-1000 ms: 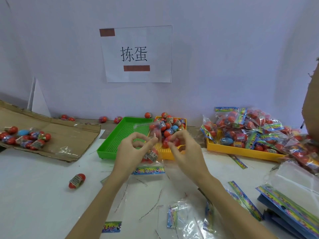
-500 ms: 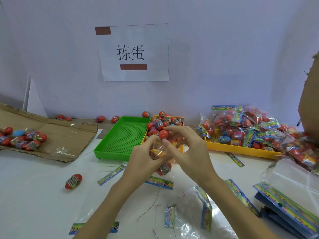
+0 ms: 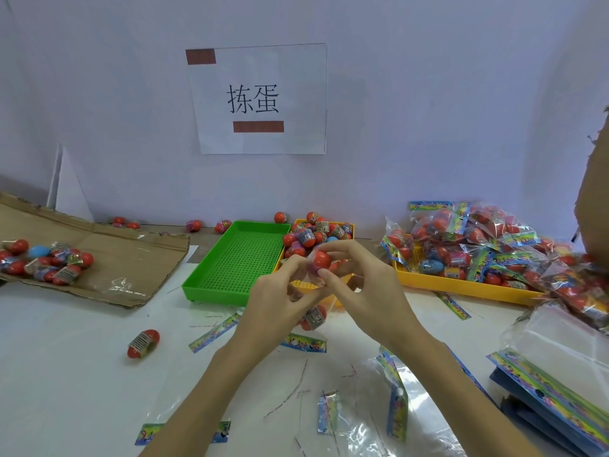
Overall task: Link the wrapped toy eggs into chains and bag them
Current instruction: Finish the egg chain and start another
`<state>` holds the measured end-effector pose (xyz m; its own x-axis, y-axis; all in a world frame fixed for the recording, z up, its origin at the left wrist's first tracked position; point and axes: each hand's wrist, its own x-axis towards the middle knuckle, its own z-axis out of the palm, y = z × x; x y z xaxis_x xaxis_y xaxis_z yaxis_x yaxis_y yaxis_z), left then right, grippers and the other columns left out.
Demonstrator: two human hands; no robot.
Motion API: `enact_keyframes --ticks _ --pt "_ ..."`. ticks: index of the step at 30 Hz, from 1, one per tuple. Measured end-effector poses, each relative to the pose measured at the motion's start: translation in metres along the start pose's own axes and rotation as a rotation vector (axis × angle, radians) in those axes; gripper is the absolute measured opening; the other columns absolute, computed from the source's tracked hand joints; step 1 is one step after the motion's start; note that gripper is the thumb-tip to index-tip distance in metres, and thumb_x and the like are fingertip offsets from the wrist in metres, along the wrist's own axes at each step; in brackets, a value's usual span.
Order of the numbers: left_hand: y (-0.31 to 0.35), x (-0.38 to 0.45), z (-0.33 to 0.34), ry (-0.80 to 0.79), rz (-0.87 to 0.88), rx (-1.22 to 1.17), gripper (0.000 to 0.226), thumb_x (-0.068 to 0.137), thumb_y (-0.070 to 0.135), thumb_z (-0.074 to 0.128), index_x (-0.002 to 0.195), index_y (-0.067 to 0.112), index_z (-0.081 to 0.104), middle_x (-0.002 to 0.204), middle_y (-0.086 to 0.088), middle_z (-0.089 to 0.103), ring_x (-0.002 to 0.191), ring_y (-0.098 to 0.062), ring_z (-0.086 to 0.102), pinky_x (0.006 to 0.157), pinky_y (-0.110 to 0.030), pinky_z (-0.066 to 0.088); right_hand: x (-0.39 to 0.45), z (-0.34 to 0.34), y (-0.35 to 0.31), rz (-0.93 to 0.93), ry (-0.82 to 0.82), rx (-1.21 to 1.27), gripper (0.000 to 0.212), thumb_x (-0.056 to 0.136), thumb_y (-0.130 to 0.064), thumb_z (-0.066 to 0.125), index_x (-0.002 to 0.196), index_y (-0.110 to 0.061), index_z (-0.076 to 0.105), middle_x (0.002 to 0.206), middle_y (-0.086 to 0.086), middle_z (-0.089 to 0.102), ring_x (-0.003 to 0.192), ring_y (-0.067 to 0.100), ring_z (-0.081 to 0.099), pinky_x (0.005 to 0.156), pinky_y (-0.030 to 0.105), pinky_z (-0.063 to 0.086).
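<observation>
Both hands meet above the table's middle, just in front of the trays. My right hand [image 3: 365, 288] pinches a red wrapped toy egg [image 3: 321, 259] at the top of a short chain. My left hand [image 3: 280, 305] pinches the clear wrapper just below it. A second wrapped egg [image 3: 314, 318] with a label band hangs under the hands. Behind them a small yellow tray [image 3: 349, 225] holds several loose eggs. A single red egg [image 3: 143, 343] lies on the table at the left.
An empty green tray [image 3: 237, 262] sits left of the yellow one. A long yellow tray [image 3: 461, 285] at right is piled with filled bags. Flattened cardboard [image 3: 131, 258] at left carries more eggs. Empty bags [image 3: 395, 404] and header cards [image 3: 543, 390] lie near the front right.
The hands have come together from a wider spread and now work close on the top egg. The hanging chain has shifted slightly right. The view has tilted a little.
</observation>
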<state>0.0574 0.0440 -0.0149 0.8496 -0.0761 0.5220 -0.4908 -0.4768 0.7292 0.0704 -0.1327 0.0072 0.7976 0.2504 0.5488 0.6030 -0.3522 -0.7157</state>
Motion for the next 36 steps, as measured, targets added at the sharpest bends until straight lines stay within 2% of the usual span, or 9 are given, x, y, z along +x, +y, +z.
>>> enact_keyframes --ticks 7,14,19,22,24,27,29,32,36 --pt "0.0 -0.001 -0.002 0.004 -0.006 0.057 0.036 0.091 0.055 0.066 0.111 0.025 0.064 0.095 0.017 0.073 0.066 -0.009 0.073 0.064 -0.041 0.06 -0.002 0.001 -0.002 -0.037 -0.008 -0.055 0.03 0.095 -0.029 0.071 0.121 -0.039 0.06 0.105 -0.03 0.066 0.097 -0.004 0.066 0.068 0.01 0.052" --pt "0.003 -0.001 -0.002 -0.01 0.023 0.072 0.042 0.089 0.061 0.066 0.11 0.024 0.067 0.087 0.015 0.074 0.067 -0.01 0.072 0.065 -0.041 0.058 0.0 -0.004 0.002 0.047 -0.023 0.033 0.029 0.095 -0.024 0.072 0.123 -0.028 0.064 0.105 -0.02 0.07 0.09 0.006 0.071 0.069 0.025 0.06" --pt "0.002 -0.002 0.0 0.051 0.011 -0.017 0.035 0.087 0.048 0.074 0.106 0.019 0.072 0.083 0.017 0.074 0.074 -0.006 0.073 0.066 -0.027 0.058 0.0 -0.009 -0.002 0.034 -0.071 0.029 0.025 0.094 -0.023 0.074 0.118 -0.026 0.067 0.103 -0.018 0.073 0.093 0.003 0.072 0.072 0.023 0.059" --pt "0.002 -0.003 0.001 0.067 0.076 0.057 0.026 0.093 0.037 0.076 0.108 0.016 0.072 0.074 0.03 0.065 0.063 0.006 0.062 0.059 -0.008 0.042 0.0 -0.004 -0.003 0.028 -0.059 -0.002 0.022 0.093 -0.022 0.075 0.114 -0.027 0.069 0.111 -0.014 0.068 0.089 0.002 0.071 0.076 0.028 0.061" --pt "0.004 -0.003 0.001 0.076 0.093 0.075 0.025 0.091 0.037 0.074 0.108 0.018 0.071 0.073 0.032 0.063 0.062 0.008 0.059 0.058 -0.005 0.039 -0.001 -0.002 -0.004 0.038 -0.049 -0.004 0.021 0.094 -0.023 0.074 0.114 -0.03 0.07 0.111 -0.012 0.067 0.09 0.003 0.07 0.077 0.029 0.061" --pt "0.007 -0.002 0.0 0.096 0.065 0.022 0.029 0.086 0.05 0.068 0.107 0.03 0.069 0.09 0.024 0.072 0.08 0.001 0.071 0.069 -0.013 0.052 -0.002 -0.003 -0.003 0.022 -0.085 -0.029 0.017 0.097 -0.027 0.069 0.113 -0.028 0.073 0.099 -0.02 0.071 0.094 0.0 0.068 0.073 0.016 0.055" --pt "0.005 -0.001 -0.001 0.074 0.059 0.014 0.025 0.086 0.043 0.073 0.109 0.032 0.07 0.097 0.023 0.074 0.087 0.001 0.072 0.075 -0.016 0.055 -0.004 -0.001 -0.004 -0.014 -0.133 -0.077 0.016 0.099 -0.029 0.065 0.111 -0.025 0.076 0.096 -0.023 0.069 0.095 -0.003 0.064 0.072 0.009 0.048" --pt "0.002 -0.001 -0.002 0.034 0.079 0.049 0.023 0.089 0.017 0.079 0.11 0.026 0.074 0.093 0.022 0.075 0.079 0.009 0.066 0.072 -0.009 0.047 -0.007 0.006 -0.003 -0.039 -0.188 -0.109 0.019 0.101 -0.03 0.062 0.11 -0.022 0.077 0.099 -0.019 0.065 0.096 -0.003 0.06 0.076 0.01 0.045" --pt "-0.002 0.005 -0.013 0.078 0.004 0.023 0.018 0.089 0.026 0.083 0.105 0.022 0.075 0.088 0.018 0.075 0.078 -0.004 0.071 0.071 -0.02 0.056 -0.006 0.008 -0.004 -0.04 -0.086 0.008 0.023 0.103 -0.018 0.059 0.121 -0.021 0.073 0.113 -0.015 0.069 0.107 -0.001 0.062 0.082 0.012 0.05"
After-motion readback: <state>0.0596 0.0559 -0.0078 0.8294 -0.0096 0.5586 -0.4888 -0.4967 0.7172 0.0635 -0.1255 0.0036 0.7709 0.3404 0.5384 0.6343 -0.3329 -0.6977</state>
